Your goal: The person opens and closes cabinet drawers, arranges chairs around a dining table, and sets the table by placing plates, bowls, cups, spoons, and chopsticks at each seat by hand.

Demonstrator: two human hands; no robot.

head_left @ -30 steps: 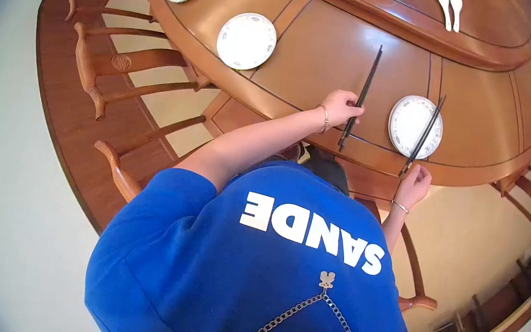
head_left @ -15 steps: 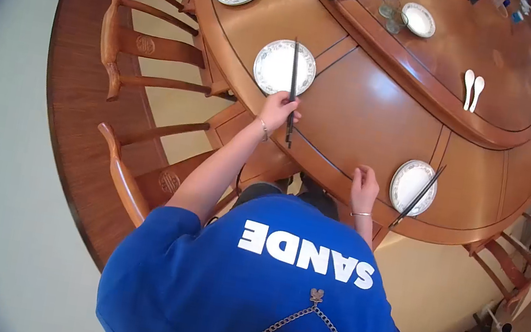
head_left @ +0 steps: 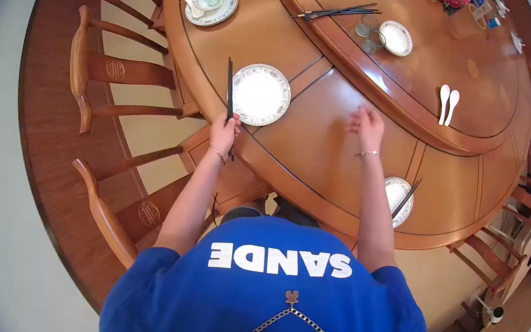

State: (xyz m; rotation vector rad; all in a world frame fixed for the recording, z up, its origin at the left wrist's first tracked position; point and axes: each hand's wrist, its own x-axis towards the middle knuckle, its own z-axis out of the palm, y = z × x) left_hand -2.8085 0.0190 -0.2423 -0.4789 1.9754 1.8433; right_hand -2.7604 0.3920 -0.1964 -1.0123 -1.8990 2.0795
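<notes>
Right now, your left hand grips dark chopsticks pointing lengthwise away from you beside the plate's left edge, while your right hand, loosely open, is farther off, right of it above the desk.

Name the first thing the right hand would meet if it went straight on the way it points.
Most likely the raised, rounded brown wooden edge of the table's centre platform, ahead of the bare right hand. Its height is hard to judge, so it might pass over.
</notes>
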